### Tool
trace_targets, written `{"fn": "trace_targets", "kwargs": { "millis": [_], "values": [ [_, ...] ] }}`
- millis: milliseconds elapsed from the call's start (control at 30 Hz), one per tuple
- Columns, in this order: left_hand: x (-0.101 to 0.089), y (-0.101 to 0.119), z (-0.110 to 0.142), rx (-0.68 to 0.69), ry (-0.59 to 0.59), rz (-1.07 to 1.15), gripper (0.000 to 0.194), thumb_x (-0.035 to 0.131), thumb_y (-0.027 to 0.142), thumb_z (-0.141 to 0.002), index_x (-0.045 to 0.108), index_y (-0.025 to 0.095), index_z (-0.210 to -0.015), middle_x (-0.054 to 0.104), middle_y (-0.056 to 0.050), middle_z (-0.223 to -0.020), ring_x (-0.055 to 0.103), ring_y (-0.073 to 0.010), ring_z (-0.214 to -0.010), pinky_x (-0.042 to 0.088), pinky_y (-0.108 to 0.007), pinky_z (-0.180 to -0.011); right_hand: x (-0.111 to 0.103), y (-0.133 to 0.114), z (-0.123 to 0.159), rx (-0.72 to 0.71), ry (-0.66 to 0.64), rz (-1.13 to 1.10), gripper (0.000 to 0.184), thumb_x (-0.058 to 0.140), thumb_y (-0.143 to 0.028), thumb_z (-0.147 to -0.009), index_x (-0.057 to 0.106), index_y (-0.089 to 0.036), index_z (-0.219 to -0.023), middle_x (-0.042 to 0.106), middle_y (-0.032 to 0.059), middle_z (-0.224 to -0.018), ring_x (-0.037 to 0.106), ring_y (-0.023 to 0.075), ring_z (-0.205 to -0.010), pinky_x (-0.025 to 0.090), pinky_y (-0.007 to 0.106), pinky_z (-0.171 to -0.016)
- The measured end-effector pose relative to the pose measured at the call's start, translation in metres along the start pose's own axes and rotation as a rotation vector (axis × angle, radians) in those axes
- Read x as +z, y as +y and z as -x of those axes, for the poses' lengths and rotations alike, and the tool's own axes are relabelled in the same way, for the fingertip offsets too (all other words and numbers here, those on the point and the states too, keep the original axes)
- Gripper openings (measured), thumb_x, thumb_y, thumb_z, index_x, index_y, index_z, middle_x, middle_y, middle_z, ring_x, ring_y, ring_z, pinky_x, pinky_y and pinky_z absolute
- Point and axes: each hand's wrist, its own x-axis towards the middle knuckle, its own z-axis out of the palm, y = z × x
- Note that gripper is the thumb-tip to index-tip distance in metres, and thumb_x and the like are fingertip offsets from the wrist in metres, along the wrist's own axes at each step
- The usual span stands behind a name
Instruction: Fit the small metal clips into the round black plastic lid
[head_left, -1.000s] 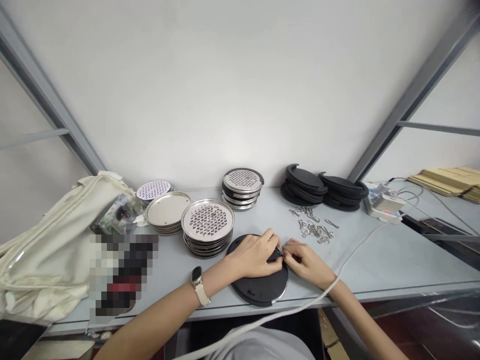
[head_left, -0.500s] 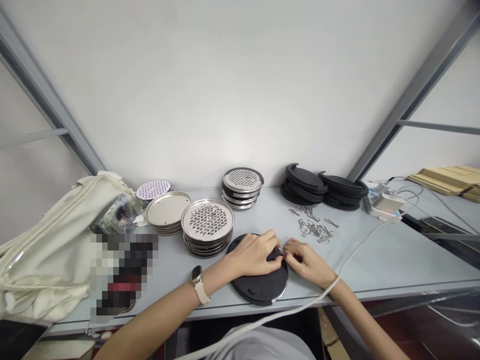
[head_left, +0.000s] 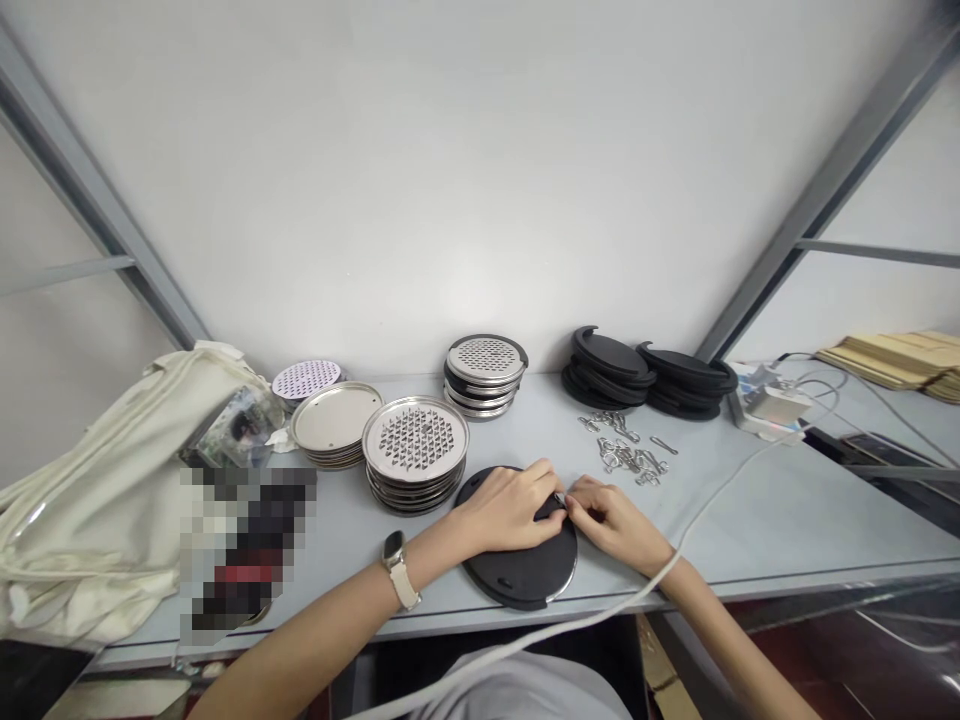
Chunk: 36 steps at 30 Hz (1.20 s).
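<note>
A round black disc (head_left: 525, 570) lies flat near the front edge of the grey table (head_left: 787, 520). My left hand (head_left: 506, 512) rests on top of it, fingers curled down and pressing at its right rim. My right hand (head_left: 615, 520) meets it there, fingers pinched on a small metal clip (head_left: 561, 497) at the disc's edge; the clip is mostly hidden between the fingertips. A white watch is on my left wrist.
Loose metal clips (head_left: 630, 458) lie just behind my right hand. Stacks of perforated metal plates (head_left: 415, 442), plain metal plates (head_left: 335, 418), assembled discs (head_left: 486, 365) and black discs (head_left: 649, 375) line the back. A cream bag (head_left: 97, 500) sits left; a white cable (head_left: 720, 490) and charger (head_left: 772, 408) right.
Almost nothing has moved; my fingertips have shifted very slightly at the disc's right rim.
</note>
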Motion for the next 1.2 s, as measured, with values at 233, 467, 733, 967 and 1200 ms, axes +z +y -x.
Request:
{"fn": "trace_targets", "kwargs": {
  "millis": [233, 467, 733, 967, 1200],
  "values": [
    [-0.0005, 0.0005, -0.0004, -0.009, -0.017, -0.004, 0.019, 0.045, 0.036, -0.09, 0.051, 0.02, -0.1, 0.055, -0.003, -0.101, 0.06, -0.0161, -0.076, 0.046, -0.028, -0.065, -0.0003, -0.0006, -0.0006, -0.001, -0.003, 0.002, 0.041, 0.037, -0.027, -0.092, 0.042, -0.019, -0.053, 0.047, 0.0002, -0.053, 0.047, 0.0152, -0.058, 0.039, 0.028, -0.059],
    [0.0008, -0.0011, -0.0002, 0.023, 0.016, -0.013, 0.017, 0.045, 0.035, -0.09, 0.051, 0.021, -0.098, 0.055, -0.001, -0.099, 0.06, -0.0153, -0.074, 0.045, -0.026, -0.062, 0.0001, -0.0022, -0.0014, 0.017, -0.013, 0.02, 0.038, 0.036, -0.027, -0.093, 0.042, -0.019, -0.056, 0.049, 0.0004, -0.055, 0.048, 0.0151, -0.058, 0.039, 0.028, -0.06],
    [0.0006, -0.001, -0.0004, 0.02, 0.019, -0.019, 0.017, 0.044, 0.034, -0.091, 0.051, 0.02, -0.096, 0.055, -0.002, -0.098, 0.059, -0.0148, -0.073, 0.044, -0.026, -0.061, -0.0015, -0.0056, -0.0019, 0.013, -0.026, -0.002, 0.039, 0.032, -0.03, -0.095, 0.044, -0.019, -0.06, 0.05, 0.001, -0.057, 0.049, 0.0158, -0.06, 0.04, 0.029, -0.064],
    [0.0035, -0.0017, -0.0015, 0.004, 0.019, 0.003, 0.015, 0.047, 0.033, -0.09, 0.053, 0.02, -0.093, 0.056, -0.001, -0.095, 0.058, -0.0137, -0.069, 0.042, -0.027, -0.06, -0.0027, -0.0093, -0.0021, 0.002, -0.012, -0.015, 0.039, 0.033, -0.031, -0.096, 0.043, -0.019, -0.06, 0.048, -0.0001, -0.056, 0.047, 0.0147, -0.058, 0.039, 0.028, -0.063],
    [0.0062, -0.0036, -0.0017, 0.015, 0.066, 0.01, 0.013, 0.051, 0.032, -0.088, 0.052, 0.02, -0.088, 0.056, 0.001, -0.09, 0.056, -0.0126, -0.066, 0.037, -0.026, -0.056, -0.0031, -0.0094, -0.0013, -0.004, -0.007, -0.039, 0.037, 0.033, -0.031, -0.096, 0.045, -0.019, -0.063, 0.047, -0.0009, -0.057, 0.046, 0.0141, -0.058, 0.038, 0.028, -0.065]
  ]
}}
